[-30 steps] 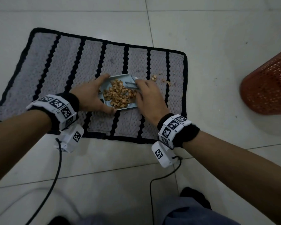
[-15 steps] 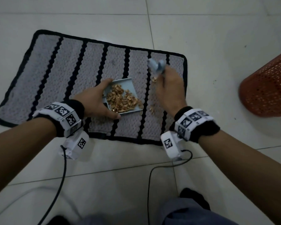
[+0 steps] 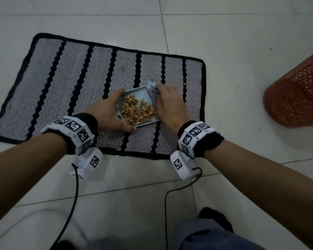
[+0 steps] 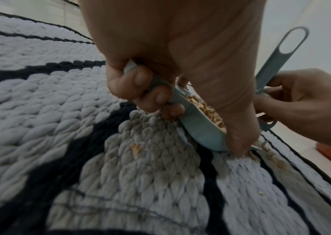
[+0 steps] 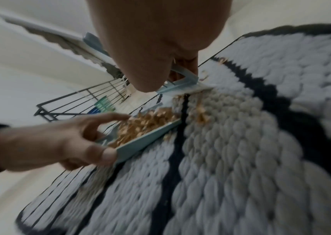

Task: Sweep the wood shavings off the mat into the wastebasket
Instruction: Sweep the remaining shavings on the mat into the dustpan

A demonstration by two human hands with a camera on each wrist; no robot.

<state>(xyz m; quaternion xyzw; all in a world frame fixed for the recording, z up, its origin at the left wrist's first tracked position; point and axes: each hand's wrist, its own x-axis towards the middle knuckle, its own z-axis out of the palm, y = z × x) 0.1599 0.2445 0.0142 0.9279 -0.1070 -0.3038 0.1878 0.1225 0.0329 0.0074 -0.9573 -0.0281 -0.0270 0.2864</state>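
Observation:
A grey mat [image 3: 61, 83] with black stripes lies on the tiled floor. On its right half sits a light blue dustpan [image 3: 135, 92] holding a heap of wood shavings [image 3: 134, 110]. My left hand [image 3: 107, 112] grips the pan's left side, fingers curled under its rim [image 4: 198, 128]. My right hand [image 3: 170, 105] holds a small light blue brush [image 3: 151, 85] at the pan's right edge, bristles down on the mat [image 5: 182, 84]. Loose shavings [image 5: 200, 114] lie at the pan's lip, and a single shaving [image 3: 185, 84] farther right. The orange perforated wastebasket [image 3: 296, 94] stands on the floor to the right.
White floor tiles [image 3: 233, 42] surround the mat. Two black cables [image 3: 76, 192] trail from the wrist cameras across the floor toward me. A dark wire rack [image 5: 80, 101] stands beyond the mat's far left. My knee in grey cloth [image 3: 206, 237] is at the bottom edge.
Half a second ago my right hand held the brush raised over the mat's far right part. It has since come down and left to the pan's right edge. My left hand stayed on the pan.

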